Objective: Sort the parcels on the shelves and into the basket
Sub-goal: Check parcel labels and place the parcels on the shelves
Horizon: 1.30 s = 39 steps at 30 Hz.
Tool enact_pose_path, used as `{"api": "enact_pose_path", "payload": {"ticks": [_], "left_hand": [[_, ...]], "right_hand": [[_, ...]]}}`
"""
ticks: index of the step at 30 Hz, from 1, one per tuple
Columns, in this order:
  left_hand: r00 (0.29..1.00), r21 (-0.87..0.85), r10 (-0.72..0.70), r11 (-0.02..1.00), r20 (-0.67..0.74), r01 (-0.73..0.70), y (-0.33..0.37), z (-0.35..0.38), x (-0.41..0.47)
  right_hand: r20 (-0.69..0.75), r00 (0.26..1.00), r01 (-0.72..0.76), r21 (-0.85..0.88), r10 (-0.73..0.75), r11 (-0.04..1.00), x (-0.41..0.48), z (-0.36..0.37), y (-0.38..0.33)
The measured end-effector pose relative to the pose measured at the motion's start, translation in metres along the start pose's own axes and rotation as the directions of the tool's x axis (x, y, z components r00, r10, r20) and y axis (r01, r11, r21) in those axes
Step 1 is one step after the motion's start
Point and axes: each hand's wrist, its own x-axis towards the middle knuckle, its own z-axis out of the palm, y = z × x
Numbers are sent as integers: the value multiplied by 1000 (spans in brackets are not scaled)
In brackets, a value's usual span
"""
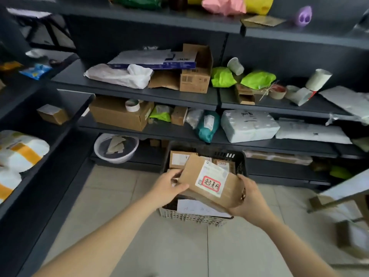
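The person holds a brown parcel [192, 172] between both hands, directly above the basket [191, 217] on the floor. The left hand [169, 186] grips the parcel's left edge, thumb over the top and fingers curled beneath. The right hand [248, 196] cups the opposite end, fingers wrapped under it. Neither hand is nearer: the parcel spans the gap between the 2, its long axis running from the left hand across to the right palm, face tilted upward. It is flat, creased kraft cardboard with 1 white label [211, 181] bearing handwriting boxed in red. I can't quite tell whether it is a stiff box or a padded envelope. The basket below the hands already holds small boxes [179, 158], and the shelves [139, 92] stand beyond the fingertips and higher. I'd say lowering it straight down reaches the basket, while a shelf needs a reach forward and up.
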Motion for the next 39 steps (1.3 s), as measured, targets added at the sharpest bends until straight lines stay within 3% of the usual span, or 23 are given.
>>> {"api": "enact_pose_path", "payload": {"ticks": [7,13,20,26,34,39], "left_hand": [[998,74,45,996,53,-49,29,27,127],[992,157,-38,987,124,18,-1,74,184],[955,305,-282,921,93,242,-55,134,233],[918,472,-393,821,55,323,-83,186,263],[923,651,-382,711,40,266,-124,226,283],[954,782,-300,599,18,173,-141,241,291]], "right_hand": [[-62,974,-209,139,219,968,108,-33,37],[-30,953,-293,144,301,945,163,-13,96],[126,952,-283,14,280,959,222,33,169],[207,914,-320,-163,349,933,250,65,227],[281,871,-271,-406,402,873,268,103,261],[318,844,-212,-543,432,813,276,117,266]]}}
